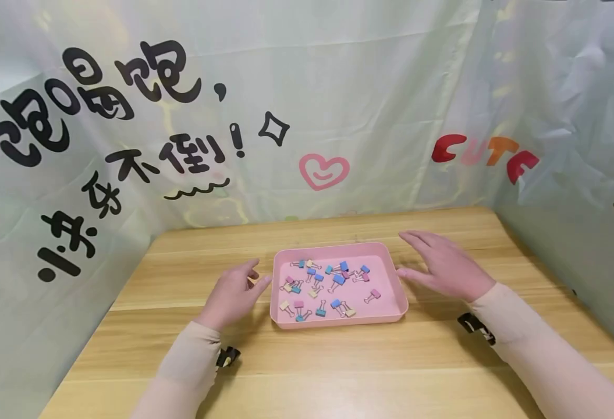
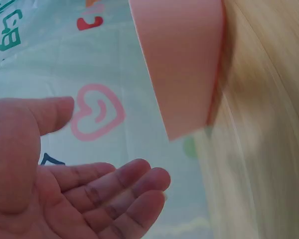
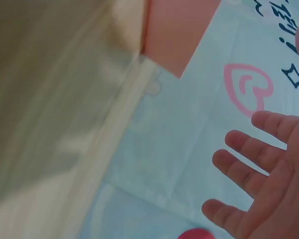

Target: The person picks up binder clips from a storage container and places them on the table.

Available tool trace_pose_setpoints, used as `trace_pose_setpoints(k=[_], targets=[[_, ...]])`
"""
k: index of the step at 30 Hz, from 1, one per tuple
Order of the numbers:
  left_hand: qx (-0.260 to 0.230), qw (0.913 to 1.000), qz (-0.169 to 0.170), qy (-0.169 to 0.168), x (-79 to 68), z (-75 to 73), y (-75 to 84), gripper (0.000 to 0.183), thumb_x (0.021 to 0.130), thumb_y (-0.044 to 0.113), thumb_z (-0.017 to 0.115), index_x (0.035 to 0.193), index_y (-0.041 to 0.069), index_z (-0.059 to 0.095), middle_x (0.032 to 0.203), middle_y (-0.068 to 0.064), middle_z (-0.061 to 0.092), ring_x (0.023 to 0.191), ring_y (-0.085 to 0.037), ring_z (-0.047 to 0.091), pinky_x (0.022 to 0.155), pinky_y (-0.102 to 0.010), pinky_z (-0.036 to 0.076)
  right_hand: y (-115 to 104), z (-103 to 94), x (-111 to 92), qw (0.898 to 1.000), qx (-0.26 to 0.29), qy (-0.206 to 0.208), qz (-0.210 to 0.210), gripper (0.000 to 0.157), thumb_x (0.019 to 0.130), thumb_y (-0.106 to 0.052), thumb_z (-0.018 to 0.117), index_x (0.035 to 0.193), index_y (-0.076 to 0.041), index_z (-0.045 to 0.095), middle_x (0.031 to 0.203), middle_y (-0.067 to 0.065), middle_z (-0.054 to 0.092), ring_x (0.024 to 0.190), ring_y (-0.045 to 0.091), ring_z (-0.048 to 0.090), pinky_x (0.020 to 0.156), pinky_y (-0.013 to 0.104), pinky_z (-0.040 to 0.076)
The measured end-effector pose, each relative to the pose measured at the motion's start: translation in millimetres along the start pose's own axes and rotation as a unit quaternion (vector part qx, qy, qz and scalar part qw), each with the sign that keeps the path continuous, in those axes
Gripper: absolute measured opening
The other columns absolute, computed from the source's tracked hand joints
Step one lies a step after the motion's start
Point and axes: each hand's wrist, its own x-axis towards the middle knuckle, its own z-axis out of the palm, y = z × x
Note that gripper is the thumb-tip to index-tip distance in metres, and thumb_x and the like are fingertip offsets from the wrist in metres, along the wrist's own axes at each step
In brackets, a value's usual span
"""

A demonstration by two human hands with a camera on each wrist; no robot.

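A shallow pink tray lies on the table, with several small binder clips in blue, teal, pink and cream scattered over its floor. Beside its left wall is my left hand, fingers relaxed and thumb pointing toward the rim. In the left wrist view that hand holds nothing, and the tray's pink side rises past the fingertips. My right hand hovers at the tray's right side with fingers extended. Its spread fingers show bare in the right wrist view, near the tray's pink wall.
The wooden table runs up to a pale printed curtain at the back and sides. Dark wrist devices sit under the left sleeve and the right sleeve.
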Motion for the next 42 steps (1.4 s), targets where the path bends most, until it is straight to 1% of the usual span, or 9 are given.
trace_pose_setpoints(k=[5,10,13,16,22,28,34,38,42], targets=[[-0.032,0.9986,-0.038,0.016,6.8,5.7,8.2,0.053,0.094,0.04,0.059,0.13,0.001,0.056,0.09,-0.001,0.066,0.072,-0.012,0.058,0.069,-0.032,0.051,-14.1,-4.5,22.7,0.999,0.011,-0.028,-0.025,0.081,0.084,-0.063,0.06,0.139,-0.006,0.048,0.136,0.015,0.052,0.123,0.036,0.049,0.1,0.055,0.04],[-0.061,0.9956,-0.07,0.01,12.1,11.7,12.1,0.05,0.093,0.035,0.061,0.127,-0.002,0.058,0.081,-0.002,0.065,0.062,-0.013,0.057,0.059,-0.029,0.049,-25.4,-6.6,49.9,0.996,0.015,-0.064,-0.054,0.081,0.084,-0.072,0.049,0.133,-0.008,0.055,0.13,0.012,0.057,0.12,0.031,0.053,0.099,0.05,0.043],[-0.089,0.9912,-0.098,-0.007,14.4,16.7,12.7,0.049,0.093,0.032,0.061,0.126,-0.003,0.057,0.081,-0.003,0.065,0.06,-0.013,0.058,0.056,-0.028,0.05,-31.1,-2.2,66.0,0.994,0.018,-0.094,-0.061,0.073,0.085,-0.067,0.053,0.129,-0.01,0.06,0.126,0.009,0.061,0.117,0.029,0.056,0.097,0.048,0.045],[-0.1,0.988,-0.117,-0.017,16.0,21.4,13.4,0.046,0.094,0.031,0.06,0.125,-0.004,0.059,0.08,-0.005,0.067,0.062,-0.015,0.06,0.058,-0.029,0.051,-36.7,5.4,80.9,0.99,0.024,-0.121,-0.066,0.059,0.088,-0.055,0.061,0.125,-0.008,0.063,0.122,0.009,0.063,0.113,0.027,0.059,0.095,0.046,0.047],[-0.073,0.9914,-0.108,-0.007,16.5,27.7,14.0,0.036,0.094,0.026,0.06,0.114,-0.002,0.067,0.084,-0.007,0.069,0.072,-0.016,0.06,0.071,-0.034,0.053,-49.5,21.0,105.0,0.98,0.039,-0.181,-0.065,0.042,0.09,-0.038,0.067,0.119,-0.007,0.066,0.108,0.004,0.068,0.093,0.018,0.063,0.083,0.038,0.052],[-0.055,0.9942,-0.093,-0.004,18.1,31.1,14.0,0.027,0.092,0.016,0.061,0.11,-0.003,0.069,0.085,-0.008,0.067,0.074,-0.018,0.058,0.069,-0.034,0.051,-57.3,36.3,118.6,0.969,0.024,-0.242,-0.053,0.04,0.087,-0.034,0.071,0.118,-0.008,0.066,0.097,0.001,0.067,0.084,0.013,0.059,0.08,0.034,0.051],[-0.025,0.9963,-0.082,-0.001,19.6,32.7,13.4,0.023,0.09,0.009,0.061,0.107,-0.002,0.069,0.074,-0.003,0.063,0.068,-0.016,0.056,0.063,-0.03,0.048,-61.6,50.6,126.9,0.957,-0.01,-0.281,-0.064,0.025,0.085,-0.03,0.073,0.102,-0.011,0.07,0.078,-0.004,0.062,0.069,0.011,0.053,0.069,0.03,0.047],[-0.02,0.9968,-0.077,-0.004,19.9,32.7,12.5,0.022,0.089,0.008,0.061,0.106,-0.002,0.069,0.07,-0.002,0.06,0.064,-0.015,0.054,0.058,-0.028,0.045,-63.3,59.1,130.4,0.952,-0.03,-0.297,-0.064,0.015,0.085,-0.029,0.074,0.09,-0.015,0.07,0.071,-0.008,0.059,0.065,0.01,0.053,0.066,0.028,0.047],[-0.026,0.9962,-0.083,-0.011,20.7,32.9,11.0,0.022,0.089,0.008,0.061,0.107,-0.002,0.069,0.073,-0.003,0.06,0.065,-0.015,0.054,0.057,-0.027,0.045,-64.3,64.4,131.8,0.95,-0.047,-0.301,-0.064,0.012,0.086,-0.028,0.073,0.084,-0.017,0.068,0.07,-0.007,0.058,0.063,0.01,0.053,0.065,0.028,0.047]])
